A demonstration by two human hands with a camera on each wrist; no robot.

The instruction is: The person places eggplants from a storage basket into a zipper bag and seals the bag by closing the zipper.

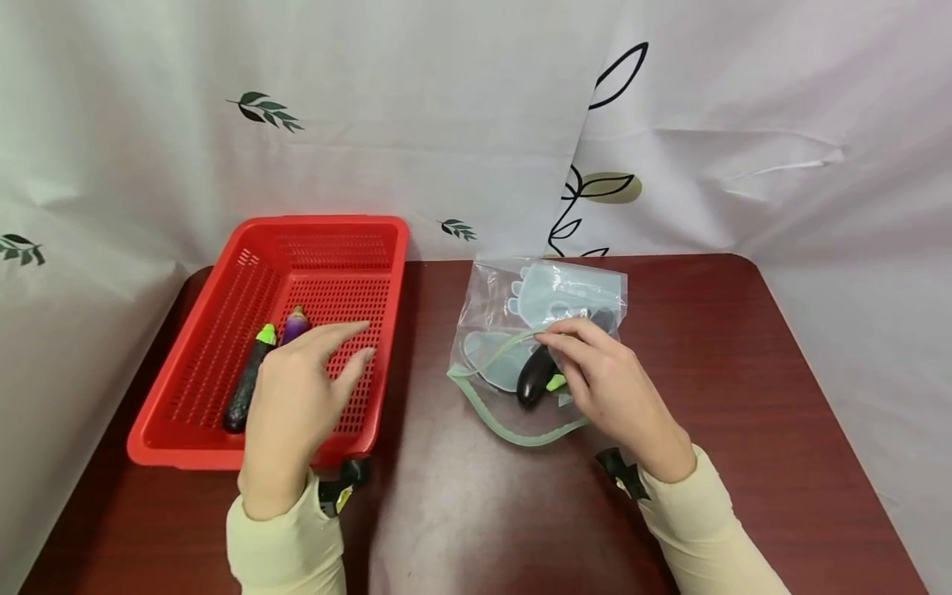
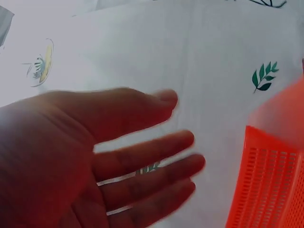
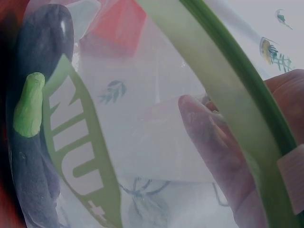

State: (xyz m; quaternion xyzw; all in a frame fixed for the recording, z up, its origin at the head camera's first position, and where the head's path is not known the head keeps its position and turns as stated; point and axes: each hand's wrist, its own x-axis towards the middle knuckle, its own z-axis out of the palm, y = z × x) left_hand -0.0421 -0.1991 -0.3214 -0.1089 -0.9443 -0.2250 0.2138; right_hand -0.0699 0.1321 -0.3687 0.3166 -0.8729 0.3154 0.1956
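My left hand (image 1: 297, 397) hovers over the right part of a red plastic basket (image 1: 268, 456), thumb and fingers spread with nothing between them. In the left wrist view the same hand (image 2: 114, 161) shows its fingers extended and apart. My right hand (image 1: 606, 376) pinches the rim of a clear zip bag (image 1: 483, 310) with a pale green zip edge, its mouth gaping towards me. Inside the bag lies a dark eggplant (image 1: 537, 376); the right wrist view shows a dark eggplant (image 3: 42, 38) and a bright green stem (image 3: 29, 107) through the plastic.
In the basket lie a long, dark vegetable (image 1: 249, 384) with a green tip and a small purple eggplant (image 1: 296, 324), partly hidden by my left hand. The brown table (image 1: 744, 397) extends right of the bag. A white patterned curtain (image 1: 372, 107) hangs behind.
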